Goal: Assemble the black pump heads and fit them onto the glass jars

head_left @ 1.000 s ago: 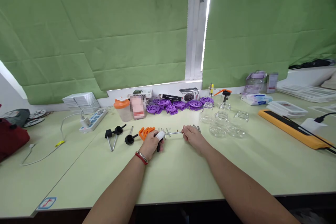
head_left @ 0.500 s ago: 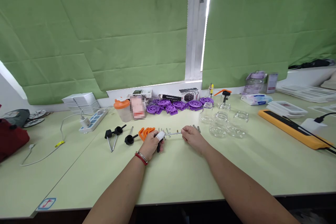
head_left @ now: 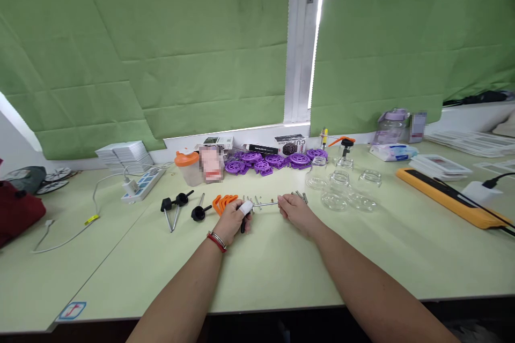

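Note:
My left hand (head_left: pixel 234 218), its thumb wrapped in white, is closed around a black part, mostly hidden by the fingers. A thin metal rod (head_left: pixel 265 204) runs sideways from that part. My right hand (head_left: pixel 295 211) pinches the rod's far end between thumb and fingers. Beside my left hand lie several orange curved handles (head_left: pixel 223 203). Black cup-shaped parts with metal rods (head_left: pixel 198 213) rest further left. Small screws (head_left: pixel 258 201) lie behind the rod, and coil springs (head_left: pixel 300 196) sit just behind my right hand.
Clear glass jars (head_left: pixel 339 178) stand to the right, with an assembled piece with an orange crank (head_left: pixel 345 144) behind them. Purple plastic parts (head_left: pixel 276 161) line the back. An orange-lidded cup (head_left: pixel 188 167), a white power strip (head_left: pixel 142 186) and a yellow-black power strip (head_left: pixel 450 197) flank the work area.
Both hands keep nearly the same place and grip on the black part and its rod. My right hand has shifted very slightly.

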Demonstrator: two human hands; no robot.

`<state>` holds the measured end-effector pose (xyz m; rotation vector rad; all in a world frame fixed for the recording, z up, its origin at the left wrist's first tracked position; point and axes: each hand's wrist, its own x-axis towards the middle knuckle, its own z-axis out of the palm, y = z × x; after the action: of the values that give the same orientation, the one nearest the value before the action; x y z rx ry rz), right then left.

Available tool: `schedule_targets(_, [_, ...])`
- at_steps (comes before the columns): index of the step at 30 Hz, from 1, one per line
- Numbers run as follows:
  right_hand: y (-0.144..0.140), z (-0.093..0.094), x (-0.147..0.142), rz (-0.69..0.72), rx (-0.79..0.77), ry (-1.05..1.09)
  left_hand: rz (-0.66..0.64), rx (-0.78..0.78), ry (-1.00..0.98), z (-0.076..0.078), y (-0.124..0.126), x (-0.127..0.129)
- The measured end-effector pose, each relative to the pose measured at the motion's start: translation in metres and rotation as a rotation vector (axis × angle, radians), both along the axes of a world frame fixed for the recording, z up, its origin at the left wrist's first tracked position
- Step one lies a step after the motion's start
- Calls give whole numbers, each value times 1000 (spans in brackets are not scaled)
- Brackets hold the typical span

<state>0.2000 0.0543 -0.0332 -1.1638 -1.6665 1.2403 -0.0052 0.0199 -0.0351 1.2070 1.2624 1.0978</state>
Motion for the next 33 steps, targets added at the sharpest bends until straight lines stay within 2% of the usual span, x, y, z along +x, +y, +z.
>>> schedule_targets(9, [2,-4,-1,3,-31,24,-11,18,-10,-3,1,-2])
schedule_targets(15, [1,0,1,-15,-36,51,-10,16,-10,-3,1,-2])
schedule_targets(22, [2,-2,0,45,-51,152,-5,7,3,0,-1,1])
schedule_targets(29, [0,3,-1,25,-50,85,9,3,24,1,-1,1])
schedule_targets(33, [1,0,-1,18,-38,45,-4,13,8,-1,0,0])
